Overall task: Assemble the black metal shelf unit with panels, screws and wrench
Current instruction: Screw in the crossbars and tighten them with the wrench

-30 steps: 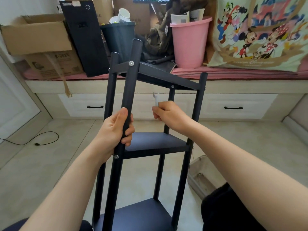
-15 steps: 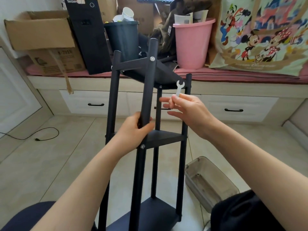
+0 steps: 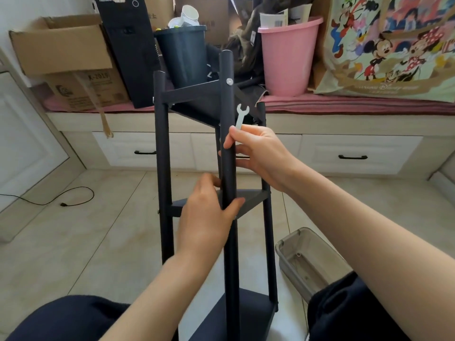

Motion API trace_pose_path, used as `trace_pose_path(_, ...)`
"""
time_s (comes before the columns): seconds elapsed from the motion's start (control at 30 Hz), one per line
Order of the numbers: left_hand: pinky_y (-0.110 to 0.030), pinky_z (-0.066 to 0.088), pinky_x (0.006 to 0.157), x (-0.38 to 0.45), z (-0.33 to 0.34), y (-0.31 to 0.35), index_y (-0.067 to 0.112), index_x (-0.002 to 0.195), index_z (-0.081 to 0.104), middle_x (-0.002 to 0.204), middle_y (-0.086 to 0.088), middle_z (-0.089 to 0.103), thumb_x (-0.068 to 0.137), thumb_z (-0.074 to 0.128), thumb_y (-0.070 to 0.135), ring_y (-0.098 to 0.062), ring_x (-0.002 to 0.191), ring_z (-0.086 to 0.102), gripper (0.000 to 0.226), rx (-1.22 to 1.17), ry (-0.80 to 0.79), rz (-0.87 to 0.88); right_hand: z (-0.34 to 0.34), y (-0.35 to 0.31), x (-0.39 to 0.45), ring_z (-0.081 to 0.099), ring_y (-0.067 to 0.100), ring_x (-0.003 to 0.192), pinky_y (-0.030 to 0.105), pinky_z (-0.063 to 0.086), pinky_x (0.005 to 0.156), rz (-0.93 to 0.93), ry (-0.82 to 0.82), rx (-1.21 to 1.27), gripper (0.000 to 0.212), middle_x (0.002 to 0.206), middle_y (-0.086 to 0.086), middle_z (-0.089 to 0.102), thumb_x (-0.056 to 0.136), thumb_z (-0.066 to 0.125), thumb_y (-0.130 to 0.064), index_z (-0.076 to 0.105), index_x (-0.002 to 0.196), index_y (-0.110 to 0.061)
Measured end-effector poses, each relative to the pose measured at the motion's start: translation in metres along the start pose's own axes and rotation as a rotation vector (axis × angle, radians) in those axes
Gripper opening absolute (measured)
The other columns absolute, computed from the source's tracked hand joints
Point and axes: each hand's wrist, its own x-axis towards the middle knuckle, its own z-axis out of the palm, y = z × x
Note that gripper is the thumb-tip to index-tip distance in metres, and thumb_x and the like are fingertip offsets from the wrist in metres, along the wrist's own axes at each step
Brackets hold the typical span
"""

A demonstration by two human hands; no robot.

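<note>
The black metal shelf unit (image 3: 163,148) stands upright on the floor between my knees, with three panels fixed between its posts. A silver screw (image 3: 229,81) shows near the top of the nearest post (image 3: 227,107). My left hand (image 3: 208,217) grips that post at the level of the middle panel (image 3: 248,200). My right hand (image 3: 261,153) pinches a small white wrench (image 3: 240,116) between thumb and fingers, its open jaw pointing up, and its lower fingers touch the same post just above my left hand.
A clear plastic tray (image 3: 305,262) lies on the tiled floor at the right of the shelf. Behind stands a drawer bench (image 3: 344,143) loaded with a cardboard box (image 3: 59,45), a dark bin (image 3: 183,55), a pink bucket (image 3: 288,55) and a cartoon bag (image 3: 394,45). A black cable (image 3: 61,200) lies at left.
The shelf unit has been turned, so the screwed post now faces me. My right hand with the wrench has come in to the post. My left hand shifted its grip lower.
</note>
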Motion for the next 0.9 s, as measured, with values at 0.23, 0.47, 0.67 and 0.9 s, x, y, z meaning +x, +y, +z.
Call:
trace_pose_path(0.23,-0.025,0.039,0.057,-0.046,0.015,-0.02,0.032,0.094,0.04,0.081,0.005,0.05,0.086,0.066,0.057,-0.012,0.069,0.051,0.036,-0.265,-0.012,-0.302,0.008,0.004,0.003,0.063,0.022,0.095,0.033,0.058,0.079,-0.004,0.078,0.011,0.031,0.091,0.004,0.064,0.102,0.05,-0.025,0.067,0.079,-0.014)
trace_pose_path(0.47,-0.027,0.054,0.059,-0.068,0.044,-0.033,0.009,0.078,0.055,0.062,0.003,0.055,0.084,0.03,0.072,-0.01,0.055,0.06,0.067,-0.537,-0.142,-0.508,0.009,0.003,0.001,0.062,0.024,0.098,0.041,0.058,0.086,0.006,0.117,0.06,0.031,0.094,0.006,0.063,0.102,0.05,-0.025,0.067,0.08,-0.012)
trace_pose_path(0.67,-0.045,0.056,0.056,-0.067,0.051,-0.042,0.011,0.068,0.052,0.051,0.006,0.045,0.078,0.031,0.075,-0.009,0.05,0.046,0.068,-0.515,0.051,-0.414,0.014,0.002,0.001,0.064,0.019,0.097,0.032,0.059,0.081,-0.046,0.119,0.017,0.028,0.092,0.001,0.067,0.101,0.051,-0.023,0.07,0.083,-0.012)
trace_pose_path(0.9,-0.043,0.057,0.057,-0.059,0.056,-0.054,0.011,0.068,0.049,0.056,0.001,0.044,0.097,0.036,0.053,-0.015,0.056,0.045,0.052,-0.538,0.009,-0.421,0.013,0.003,0.003,0.068,0.018,0.096,0.026,0.057,0.079,-0.1,0.056,-0.028,0.027,0.094,0.003,0.069,0.1,0.053,-0.02,0.072,0.084,-0.009)
